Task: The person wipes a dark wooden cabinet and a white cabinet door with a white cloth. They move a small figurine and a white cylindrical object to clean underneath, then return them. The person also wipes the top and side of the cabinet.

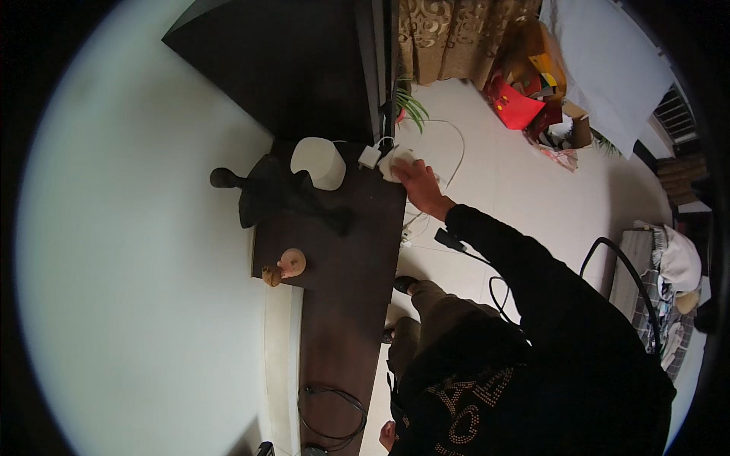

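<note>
My right hand (421, 185) reaches to the edge of a dark wooden cabinet top (365, 251), its fingers pressed on a crumpled white cloth or tissue (389, 165). Just beside the cloth lies a white power adapter (369, 157) with a cable. A white rounded device (319, 162) stands farther in, next to a dark figurine (279, 191). Nearer the wall corner is a small pink and brown ornament (292, 263). Only part of my left hand (388, 436) shows low in the view, by my black top; its fingers are mostly hidden.
A large black television (319, 62) stands at the cabinet's far end. A coiled black cable (365, 419) lies on the lower cabinet top. White cords trail on the tiled floor (479, 165), with a red bag (513, 105) and cardboard box (579, 122) beyond. A black cable hangs near my right arm.
</note>
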### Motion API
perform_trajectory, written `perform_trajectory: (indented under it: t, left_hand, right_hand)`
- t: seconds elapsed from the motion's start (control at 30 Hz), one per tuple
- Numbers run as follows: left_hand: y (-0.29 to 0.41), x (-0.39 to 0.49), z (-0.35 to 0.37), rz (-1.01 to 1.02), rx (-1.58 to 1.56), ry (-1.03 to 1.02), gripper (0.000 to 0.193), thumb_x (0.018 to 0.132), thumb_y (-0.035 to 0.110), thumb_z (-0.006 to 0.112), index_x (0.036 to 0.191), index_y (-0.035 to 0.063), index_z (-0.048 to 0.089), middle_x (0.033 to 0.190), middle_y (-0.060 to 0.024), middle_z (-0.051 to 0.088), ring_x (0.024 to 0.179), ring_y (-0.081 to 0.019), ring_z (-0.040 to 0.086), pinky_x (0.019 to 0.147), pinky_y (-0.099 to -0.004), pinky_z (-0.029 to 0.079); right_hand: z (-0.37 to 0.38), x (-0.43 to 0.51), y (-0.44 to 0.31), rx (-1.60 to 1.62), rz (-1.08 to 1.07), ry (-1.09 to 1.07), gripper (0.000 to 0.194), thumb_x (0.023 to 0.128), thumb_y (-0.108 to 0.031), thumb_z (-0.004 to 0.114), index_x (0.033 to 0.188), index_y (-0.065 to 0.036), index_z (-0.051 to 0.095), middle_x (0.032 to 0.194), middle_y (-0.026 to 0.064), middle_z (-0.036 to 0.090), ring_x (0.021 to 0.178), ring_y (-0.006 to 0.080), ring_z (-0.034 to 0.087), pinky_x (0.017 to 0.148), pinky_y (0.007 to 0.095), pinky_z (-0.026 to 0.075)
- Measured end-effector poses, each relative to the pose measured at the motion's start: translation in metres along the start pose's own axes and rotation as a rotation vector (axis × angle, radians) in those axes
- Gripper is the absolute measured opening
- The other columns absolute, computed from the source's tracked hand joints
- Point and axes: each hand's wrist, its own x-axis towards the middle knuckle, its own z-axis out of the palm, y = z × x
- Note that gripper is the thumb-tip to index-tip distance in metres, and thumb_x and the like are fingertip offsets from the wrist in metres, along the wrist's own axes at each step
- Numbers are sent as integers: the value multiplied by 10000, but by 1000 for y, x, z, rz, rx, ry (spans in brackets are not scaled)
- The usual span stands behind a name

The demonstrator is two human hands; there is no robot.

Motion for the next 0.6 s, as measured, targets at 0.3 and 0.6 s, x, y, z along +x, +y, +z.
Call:
perform_trajectory:
  t: [0.3, 0.6]
  left_hand:
    - [-43, 2, 17, -1168, -648, -64, 380, 970, 246, 722, 1201, -46, 646, 1002, -135, 731, 849, -258, 727, 764, -360, 586]
    - [21, 173, -43, -717, -415, -379, 282, 956, 109, 706, 1179, -59, 662, 983, -77, 750, 840, -139, 688, 759, -286, 557]
  right_hand:
    - [-4, 4, -5, 54, 135, -23, 608, 808, 26, 612, 1373, -198, 628, 1498, 26, 535, 1172, 379, 501, 913, 502, 468]
    - [6, -30, -32, -5, -138, -49, 572, 811, -72, 668, 1365, -205, 619, 1556, 0, 493, 1217, 338, 523, 887, 485, 495]
